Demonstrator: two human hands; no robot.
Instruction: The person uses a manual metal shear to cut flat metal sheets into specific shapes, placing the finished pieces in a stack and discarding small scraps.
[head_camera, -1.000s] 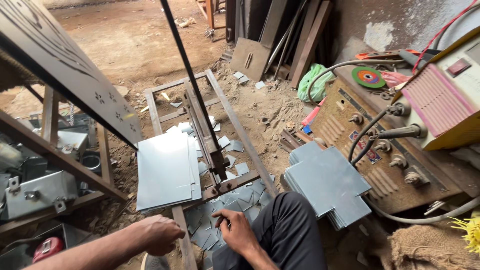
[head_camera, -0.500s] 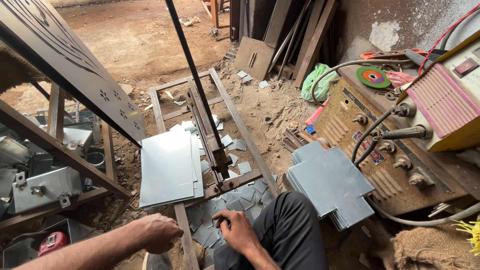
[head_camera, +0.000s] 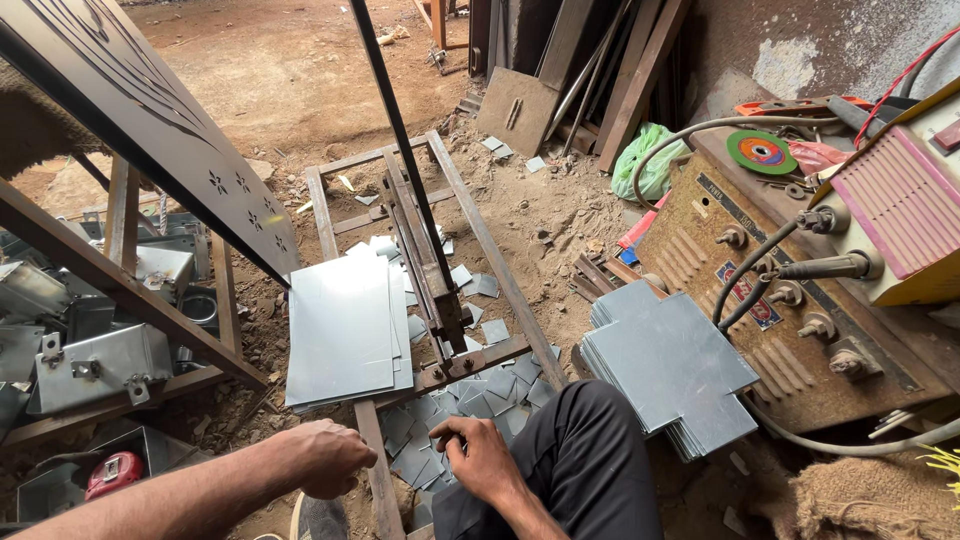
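Observation:
My left hand (head_camera: 325, 458) is curled into a fist beside the rusty frame rail (head_camera: 372, 470) of a hand shear, and nothing shows in it. My right hand (head_camera: 485, 460) rests by my dark-trousered knee (head_camera: 585, 455), its bent fingers touching a heap of small grey metal offcuts (head_camera: 470, 395). The shear's blade block (head_camera: 440, 310) and its long dark lever (head_camera: 395, 125) rise just beyond both hands. A stack of rectangular grey sheets (head_camera: 345, 330) lies left of the blade. Cross-shaped cut sheets (head_camera: 670, 365) are piled to the right of my knee.
A rusty welding machine (head_camera: 800, 300) with cables stands at the right, with a green grinding disc (head_camera: 762, 152) on top. A dark perforated metal panel (head_camera: 150, 110) leans over a rack of grey metal boxes (head_camera: 95, 360) on the left. Planks and scrap lean against the far wall.
The view has shifted slightly to the right and down. Both hands stay where they were, the left fist by the rail and the right hand on the offcuts.

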